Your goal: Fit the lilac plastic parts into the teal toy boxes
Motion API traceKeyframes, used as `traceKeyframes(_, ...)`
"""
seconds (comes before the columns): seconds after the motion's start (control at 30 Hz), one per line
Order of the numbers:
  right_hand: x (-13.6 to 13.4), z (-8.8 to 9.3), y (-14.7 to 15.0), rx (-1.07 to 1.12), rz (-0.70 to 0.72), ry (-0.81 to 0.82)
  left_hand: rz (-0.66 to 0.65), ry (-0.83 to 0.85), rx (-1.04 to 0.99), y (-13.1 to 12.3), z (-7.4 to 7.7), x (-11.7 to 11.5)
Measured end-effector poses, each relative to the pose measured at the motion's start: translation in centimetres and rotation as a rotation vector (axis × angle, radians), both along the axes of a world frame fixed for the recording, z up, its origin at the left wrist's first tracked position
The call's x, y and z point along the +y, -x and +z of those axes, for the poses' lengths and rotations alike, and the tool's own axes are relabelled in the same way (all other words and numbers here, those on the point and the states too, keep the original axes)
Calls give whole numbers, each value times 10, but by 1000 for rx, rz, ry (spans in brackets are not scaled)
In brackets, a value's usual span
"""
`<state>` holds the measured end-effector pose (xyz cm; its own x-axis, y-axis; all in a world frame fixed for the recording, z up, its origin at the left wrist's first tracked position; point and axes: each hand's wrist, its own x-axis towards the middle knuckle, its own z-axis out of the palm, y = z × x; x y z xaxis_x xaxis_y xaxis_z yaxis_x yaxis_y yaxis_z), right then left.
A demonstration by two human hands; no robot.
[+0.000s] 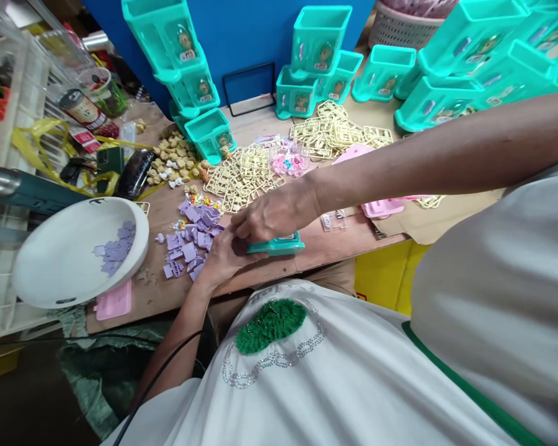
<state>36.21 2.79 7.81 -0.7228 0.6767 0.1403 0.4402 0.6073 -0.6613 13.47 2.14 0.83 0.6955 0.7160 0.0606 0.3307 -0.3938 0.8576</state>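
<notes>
A teal plastic box (279,248) lies on its side at the table's front edge, mostly covered by my hands. My left hand (223,257) is closed around its left end. From above, my right hand (279,214) presses on the same end with bent fingers; whether a small part is between them is hidden. Just left of my hands lies a heap of purple plastic pieces (188,251). Cream plastic frames (244,176) are piled behind them.
Stacked teal boxes (204,133) stand at the back, with more at the right (441,102). A white bowl (51,260) holds purple pieces on the left. Small bear figures (170,155), a clear tray of pink pieces (288,162) and a dark bottle (28,192) are around.
</notes>
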Motion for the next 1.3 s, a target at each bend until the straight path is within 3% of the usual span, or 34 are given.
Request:
traceKeyframes(0.17,-18,-4,-25,-10,57,-136,-11,158,-152,-3,-5,-9)
traceKeyframes(0.3,-50,-15,-36,92,-222,-195,-6,263,-199,-5,-8,-15)
traceKeyframes(0.43,-71,-32,-28,195,-362,-173,21,244,-182,-5,-7,-18)
traceKeyframes(0.57,-73,-34,-22,262,-357,-240,38,221,-166,-7,-5,-21)
traceKeyframes(0.67,-71,-34,-20,316,-338,-198,41,226,-147,-8,-4,-22)
traceKeyframes(0.9,-77,-53,-14,361,-470,-206,40,225,-146,-9,-4,-24)
traceKeyframes(1.1,-72,-44,-21,337,-359,-153,49,180,-153,-10,-2,-22)
traceKeyframes(1.3,-65,-30,-26,163,-229,-240,26,139,-128,-9,-1,-19)
